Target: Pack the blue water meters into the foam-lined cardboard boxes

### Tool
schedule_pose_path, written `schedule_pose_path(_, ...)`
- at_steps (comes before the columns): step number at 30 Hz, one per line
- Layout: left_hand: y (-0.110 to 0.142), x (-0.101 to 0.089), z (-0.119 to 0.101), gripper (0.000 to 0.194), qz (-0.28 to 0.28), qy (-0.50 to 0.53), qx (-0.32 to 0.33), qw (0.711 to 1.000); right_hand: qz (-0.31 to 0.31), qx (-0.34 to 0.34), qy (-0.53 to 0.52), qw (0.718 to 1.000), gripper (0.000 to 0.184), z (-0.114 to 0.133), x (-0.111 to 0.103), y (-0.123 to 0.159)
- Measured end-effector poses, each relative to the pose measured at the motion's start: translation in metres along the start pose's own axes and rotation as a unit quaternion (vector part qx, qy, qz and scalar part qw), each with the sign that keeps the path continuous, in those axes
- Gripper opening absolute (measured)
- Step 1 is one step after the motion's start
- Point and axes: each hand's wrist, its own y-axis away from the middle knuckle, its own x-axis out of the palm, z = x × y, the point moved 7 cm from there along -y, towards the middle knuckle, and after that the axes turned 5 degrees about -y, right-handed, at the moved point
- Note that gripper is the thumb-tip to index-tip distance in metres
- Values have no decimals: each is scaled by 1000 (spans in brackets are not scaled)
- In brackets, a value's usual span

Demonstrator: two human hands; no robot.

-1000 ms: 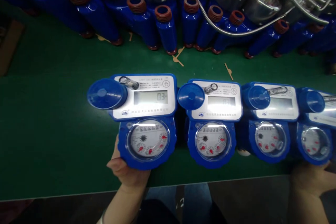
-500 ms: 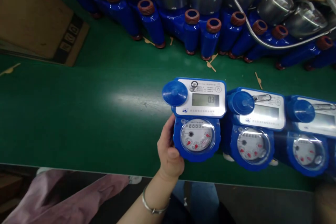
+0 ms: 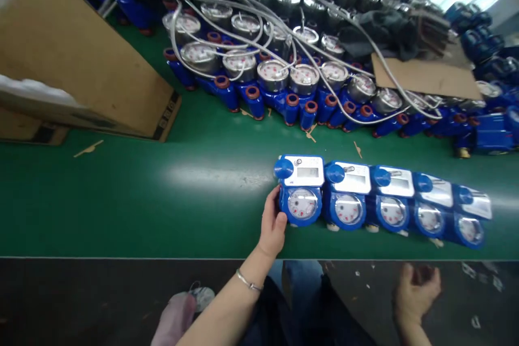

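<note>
At the left end of a row on the green table, my left hand grips the side of a blue water meter, thumb in front and fingers partly hidden. That meter has a round dial, a white panel with a small display and a blue round cap turned out to the left. To its right stand several like meters, side by side, each with a metal clip or ring on its panel. My right hand hangs low past the table's front edge, fingers curled but apart from the thumb, with nothing seen in it.
Many blue meter bodies with steel housings and red-brown threaded ends crowd the back, with metal hoses across them. Cardboard boxes stand at the left. A cardboard sheet lies back right. Small tan scraps dot the table.
My view has drawn back, showing more of the row and the stock behind. My right hand has come into view at lower right. My left hand stays on the same meter.
</note>
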Motion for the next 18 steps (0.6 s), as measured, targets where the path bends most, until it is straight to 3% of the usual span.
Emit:
schedule_pose_path(3, -2, -5, -9, 63, 34, 9, -54, 998, 187, 50, -5, 981, 63, 37, 37, 79)
schedule_pose_path(6, -11, -6, -15, 64, 47, 24, -116, 992, 384, 75, -93, 916, 47, 99, 91, 131)
schedule_pose_path(8, -19, -2, -22, 66, 49, 28, -146, 988, 455, 89, -172, 869, 47, 139, 123, 143)
schedule_pose_path(10, -23, 3, -33, 67, 43, 17, -163, 985, 476, 107, -230, 842, 52, 169, 147, 141)
schedule_pose_path(13, -18, -3, -51, 66, 10, -54, -178, 982, 459, 148, -229, 845, 61, 188, 165, 138)
schedule_pose_path(15, -15, -26, -64, 62, -36, -136, -170, 975, 455, 171, -181, 855, 67, 191, 168, 143)
schedule_pose_path(18, -22, -95, -109, 52, -131, -277, -96, 947, 483, 171, -129, 849, 65, 200, 164, 160)
